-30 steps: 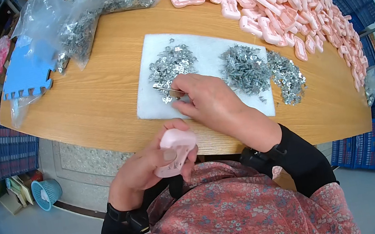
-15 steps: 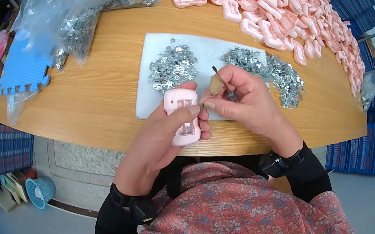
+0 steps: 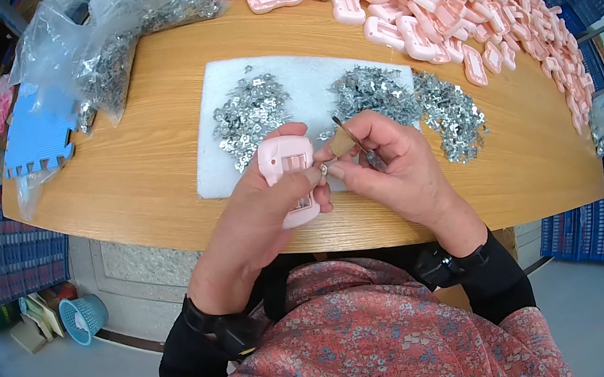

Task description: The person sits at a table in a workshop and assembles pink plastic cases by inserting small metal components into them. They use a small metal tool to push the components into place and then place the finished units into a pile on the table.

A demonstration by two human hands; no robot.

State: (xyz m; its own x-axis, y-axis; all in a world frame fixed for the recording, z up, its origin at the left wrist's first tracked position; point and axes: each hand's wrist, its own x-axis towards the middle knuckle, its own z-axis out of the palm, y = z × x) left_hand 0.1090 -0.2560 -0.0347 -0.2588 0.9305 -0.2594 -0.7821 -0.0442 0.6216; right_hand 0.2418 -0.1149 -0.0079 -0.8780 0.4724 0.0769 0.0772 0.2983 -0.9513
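My left hand (image 3: 246,210) is closed around a pale pink plastic casing (image 3: 284,148), held above the table's near edge. A rectangular battery compartment shows in the casing's face, and my thumb lies across its side. Close by on the right, my right hand (image 3: 400,176) holds a thin, dark-shafted tool (image 3: 344,127) slanting between its fingers. A tan wrap (image 3: 342,142) covers one fingertip of that hand. Between the fingertips of both hands shows a small shiny metal piece (image 3: 324,170); which hand bears it is hard to tell.
A white foam sheet (image 3: 306,68) carries heaps of small metal pieces (image 3: 251,113), one heap (image 3: 453,115) spilling onto the wooden table (image 3: 134,185). Many pink casings (image 3: 416,33) are piled at the far right. A clear bag of metal parts (image 3: 109,65) and blue foam mat (image 3: 35,133) lie far left.
The view has shifted slightly, so the table things appear displaced. The small metal piece now shows between my fingertips. Casing and tool stay in my hands.
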